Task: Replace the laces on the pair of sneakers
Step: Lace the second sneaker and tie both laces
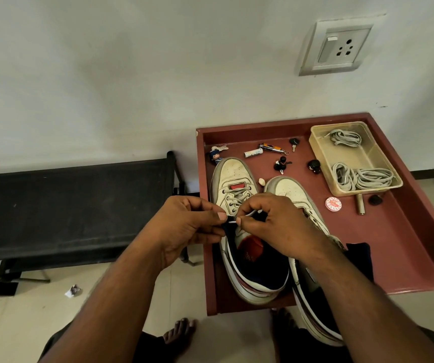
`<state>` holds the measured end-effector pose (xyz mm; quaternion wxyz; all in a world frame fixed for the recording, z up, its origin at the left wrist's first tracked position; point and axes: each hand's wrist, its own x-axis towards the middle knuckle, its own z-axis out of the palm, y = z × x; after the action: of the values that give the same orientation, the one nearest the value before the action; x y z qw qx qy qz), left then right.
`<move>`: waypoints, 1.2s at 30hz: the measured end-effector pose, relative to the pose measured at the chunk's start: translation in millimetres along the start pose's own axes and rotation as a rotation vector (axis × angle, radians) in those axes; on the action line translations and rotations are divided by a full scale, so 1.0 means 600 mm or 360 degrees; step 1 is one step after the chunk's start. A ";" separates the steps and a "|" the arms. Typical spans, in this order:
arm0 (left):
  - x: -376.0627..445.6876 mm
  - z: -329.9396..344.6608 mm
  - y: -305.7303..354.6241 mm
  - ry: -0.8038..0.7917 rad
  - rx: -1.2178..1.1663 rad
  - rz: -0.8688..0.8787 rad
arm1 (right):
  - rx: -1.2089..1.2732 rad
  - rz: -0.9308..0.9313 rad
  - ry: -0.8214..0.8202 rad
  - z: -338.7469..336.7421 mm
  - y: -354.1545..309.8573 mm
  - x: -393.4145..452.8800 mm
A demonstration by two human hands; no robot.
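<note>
- Between my two sets of fingertips, over the upper eyelets of the left sneaker (239, 195), runs a short stretch of pale lace (250, 214); its tip lies at my right thumb.
- My left hand (189, 226) has its fingers curled, thumb and forefinger pinching the dark collar edge of that sneaker together with the lace end, as far as I can tell.
- My right hand (276, 221) is curled too, thumb and forefinger nipping the lace just beside my left thumb, nearly touching it.
- Beyond my fingers, the left sneaker's toe shows grey lace crossed through the lower eyelets.
- Under my right wrist lies the right sneaker (289, 192), touching its mate side by side; I cannot tell whether it is laced.
- Both shoes sit on the red-brown tray table (399, 239).
- Well beyond my right knuckles, a clear plastic box (323, 158) holds two bundles of grey spare laces (362, 176).
- Between the box and my fingers lie keys, a battery, small figurines and a round red-and-white tin (333, 204).
</note>
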<state>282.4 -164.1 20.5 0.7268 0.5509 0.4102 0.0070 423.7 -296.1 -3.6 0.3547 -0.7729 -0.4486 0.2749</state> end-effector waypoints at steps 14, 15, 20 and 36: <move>0.000 -0.025 -0.010 0.0005 0.0387 0.0245 | -0.0092 -0.0105 -0.0005 0.010 0.005 0.006; -0.004 -0.036 -0.011 0.0004 0.0589 0.0182 | -0.0085 -0.0104 -0.0011 0.008 0.006 0.006; -0.024 -0.063 -0.025 -0.0258 0.2186 -0.0450 | -0.0267 -0.0152 -0.0055 -0.004 0.012 0.006; -0.012 -0.064 -0.031 -0.0243 0.1951 -0.0427 | -0.0351 0.0062 -0.0333 -0.053 0.016 -0.003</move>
<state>246.4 -144.1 7.7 0.3009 0.8099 0.3523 -0.3598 451.3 -310.6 7.6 0.2137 -0.7829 -0.4954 0.3098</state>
